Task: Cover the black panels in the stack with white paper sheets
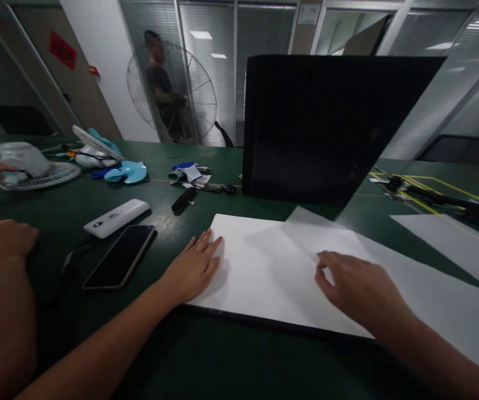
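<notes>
A pad of white paper (252,272) lies open on the dark green table, its dark backing showing along the near edge. My left hand (195,264) rests flat on the pad's left edge with fingers spread. Over the pad's right part, my right hand (354,283) pinches the edge of a white sheet (327,230) between thumb and fingers. That sheet is partly lifted and spreads away to the right, casting a shadow on the page below. My right forearm hides some of it.
Left of the pad lie a smartphone (119,258) and a white power bank (116,218). A large black panel (323,128) stands behind. Fan parts (126,172) and another person's arm (1,244) are at left; more white paper (452,244) is at right.
</notes>
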Demonstrator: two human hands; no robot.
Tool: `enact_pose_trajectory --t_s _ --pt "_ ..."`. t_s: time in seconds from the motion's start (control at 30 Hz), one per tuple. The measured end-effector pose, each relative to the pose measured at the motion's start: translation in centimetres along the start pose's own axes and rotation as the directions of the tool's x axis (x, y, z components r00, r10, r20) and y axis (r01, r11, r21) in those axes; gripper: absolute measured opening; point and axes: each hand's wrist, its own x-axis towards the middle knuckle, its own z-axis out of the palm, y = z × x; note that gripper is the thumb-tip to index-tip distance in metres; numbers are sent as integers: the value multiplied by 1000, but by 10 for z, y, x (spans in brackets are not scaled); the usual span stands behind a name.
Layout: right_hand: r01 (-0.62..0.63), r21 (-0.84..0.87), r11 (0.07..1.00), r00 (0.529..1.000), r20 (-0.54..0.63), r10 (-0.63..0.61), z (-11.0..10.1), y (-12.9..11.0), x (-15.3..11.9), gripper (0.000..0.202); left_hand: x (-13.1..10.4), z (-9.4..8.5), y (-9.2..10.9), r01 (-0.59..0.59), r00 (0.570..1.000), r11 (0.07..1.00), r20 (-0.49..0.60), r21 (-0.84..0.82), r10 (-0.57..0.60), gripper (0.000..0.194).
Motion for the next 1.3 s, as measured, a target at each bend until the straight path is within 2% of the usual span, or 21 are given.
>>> enact_pose_trajectory --t_s 0.03,0.1,0.17,0.23,0.33,0.43,0.53,0.63,0.77,0.93,1.2,1.27,1.3 --pt "157 35 987 987 -29 -157 6 -18 -5 27 1 -3 0 18 1000 999 3 -35 -18 63" --pt "413 91 906 908 -116 -402 17 -45 -12 30 2 -8 1 88 996 990 -5 -112 -89 70" --pt "533 144 834 843 -174 -509 24 -58 -17 32 3 -10 0 171 984 970 -11 -171 -176 77" --pt "581 213 786 814 -171 -555 23 -62 -21 36 3 -11 0 210 977 961 10 -182 -211 83" --pt "606 323 727 787 -108 -608 14 -63 -24 45 5 -9 -2 164 986 979 21 -123 -163 93" --pt "604 406 686 770 -75 -634 9 -60 -24 49 6 -5 -4 163 986 983 -32 -88 -166 89" --pt "543 446 712 812 -61 -581 11 -53 -20 56 9 -2 -6 189 976 976 -91 -112 -200 77" --pt "424 462 779 871 28 -491 12 -46 -15 66 13 1 -9 137 974 983 -165 -123 -156 65" --pt "392 489 779 857 116 -503 9 -41 -11 71 17 6 -13 60 975 992 -205 -112 -82 52" --pt "404 525 749 851 84 -518 9 -37 -9 72 19 13 -17 20 974 994 -223 -104 -43 46" --pt "398 602 693 841 62 -537 5 -25 -3 74 24 16 -22 20 982 998 -186 -57 -30 52" --pt "392 597 700 870 6 -492 10 -7 7 68 25 16 -23 19 982 998 -188 -52 -28 52" --pt "366 559 744 907 -34 -420 13 9 14 64 25 16 -23 18 981 998 -191 -52 -28 52"
